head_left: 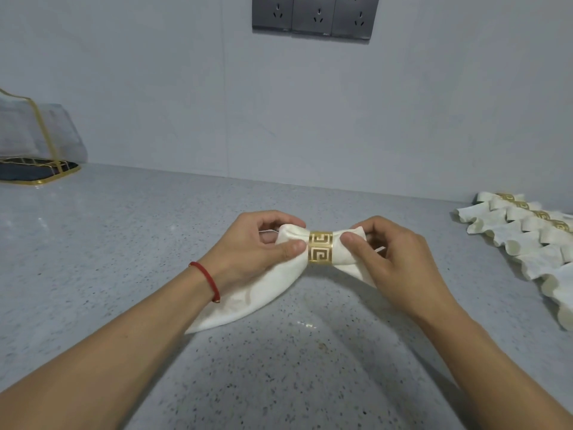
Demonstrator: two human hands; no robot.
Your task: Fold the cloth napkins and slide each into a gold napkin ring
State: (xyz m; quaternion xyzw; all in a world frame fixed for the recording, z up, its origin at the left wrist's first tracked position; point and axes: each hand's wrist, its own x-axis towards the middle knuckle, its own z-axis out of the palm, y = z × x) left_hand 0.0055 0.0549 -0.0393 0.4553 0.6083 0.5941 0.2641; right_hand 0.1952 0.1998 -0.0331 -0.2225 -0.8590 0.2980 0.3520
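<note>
1. Head view: a white napkin [276,283] is held just above a grey speckled counter [124,243], at its middle.
2. A gold ring [320,250] sits around the napkin's gathered middle, between both hands.
3. Left hand [260,243] pinches the cloth just left of the ring, thumb in front, fingers curled behind.
4. Right hand [387,252] pinches the cloth just right of the ring in like manner.
5. The napkin's long left tail droops under the left wrist onto the counter.
6. A red bracelet [207,279] circles the left wrist.
7. Finished ringed napkins [527,240] lie in an overlapping row at the counter's right edge.
8. A gold-trimmed clear cover [34,141] stands far left; sockets [314,17] are on the wall.
</note>
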